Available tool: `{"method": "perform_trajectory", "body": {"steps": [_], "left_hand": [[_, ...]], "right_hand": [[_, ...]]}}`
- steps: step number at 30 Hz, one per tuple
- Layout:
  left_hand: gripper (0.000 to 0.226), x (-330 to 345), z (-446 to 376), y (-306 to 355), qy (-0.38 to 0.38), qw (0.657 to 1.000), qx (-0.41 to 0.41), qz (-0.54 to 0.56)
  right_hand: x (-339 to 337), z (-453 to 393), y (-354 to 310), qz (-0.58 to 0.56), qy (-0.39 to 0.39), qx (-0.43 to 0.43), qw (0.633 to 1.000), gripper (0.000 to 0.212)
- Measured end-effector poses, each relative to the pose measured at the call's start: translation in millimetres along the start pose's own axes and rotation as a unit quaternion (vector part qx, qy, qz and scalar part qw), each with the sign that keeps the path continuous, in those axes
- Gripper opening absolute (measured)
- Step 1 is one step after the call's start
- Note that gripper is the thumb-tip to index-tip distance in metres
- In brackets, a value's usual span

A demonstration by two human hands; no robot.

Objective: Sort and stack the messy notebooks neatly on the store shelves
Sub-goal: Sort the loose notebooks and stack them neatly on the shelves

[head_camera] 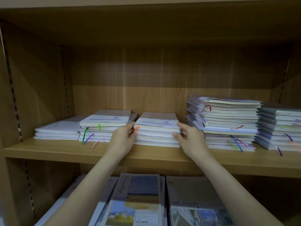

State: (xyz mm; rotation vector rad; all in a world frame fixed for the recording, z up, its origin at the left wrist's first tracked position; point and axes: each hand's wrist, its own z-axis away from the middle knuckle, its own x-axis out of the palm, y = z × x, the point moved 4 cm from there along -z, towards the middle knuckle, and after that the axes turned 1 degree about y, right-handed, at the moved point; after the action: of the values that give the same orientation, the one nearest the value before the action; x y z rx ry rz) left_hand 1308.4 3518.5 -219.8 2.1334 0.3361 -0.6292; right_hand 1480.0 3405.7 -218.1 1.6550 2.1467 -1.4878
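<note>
Shelf [146, 154]: hands [121, 141] hide stack [157, 136] ends

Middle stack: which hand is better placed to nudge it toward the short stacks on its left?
Right hand: it grips the middle stack's right edge. Left hand blocks that side.

The light-brown wood-grain laminate shelf [68, 150] looks smooth and matt. The white paper notebooks in clear, faintly glossy plastic wrap [157, 131] carry thin satin ribbons. Below, the picture-covered books [140, 199] have sleek printed covers.
</note>
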Motion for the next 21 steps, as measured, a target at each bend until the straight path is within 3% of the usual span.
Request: {"method": "perform_trajectory", "body": {"steps": [4, 9, 17, 21], "left_hand": [[0.044, 0.8, 0.3, 0.0, 0.025, 0.999, 0.003, -0.021], [0.049, 2.4, -3.1, -5.6, 0.005, 0.999, -0.008, -0.033], [0.050, 4.8, -1.6, -3.2, 0.030, 0.998, 0.008, -0.057], [0.058, 3.2, -3.4, -4.5, -0.024, 0.996, 0.011, -0.084]], "right_hand": [[-2.1, 1.1, -1.0, -0.010, -0.008, -0.003, 1.000, 0.050], [1.9, 0.4, 0.7, 0.004, -0.020, 0.000, 1.000, 0.064], [0.5, -1.0, 1.7, -0.007, -0.013, 0.016, 1.000, 0.063], [2.1, -1.8, 2.4, 0.017, -0.037, 0.017, 0.999, 0.072]]}}
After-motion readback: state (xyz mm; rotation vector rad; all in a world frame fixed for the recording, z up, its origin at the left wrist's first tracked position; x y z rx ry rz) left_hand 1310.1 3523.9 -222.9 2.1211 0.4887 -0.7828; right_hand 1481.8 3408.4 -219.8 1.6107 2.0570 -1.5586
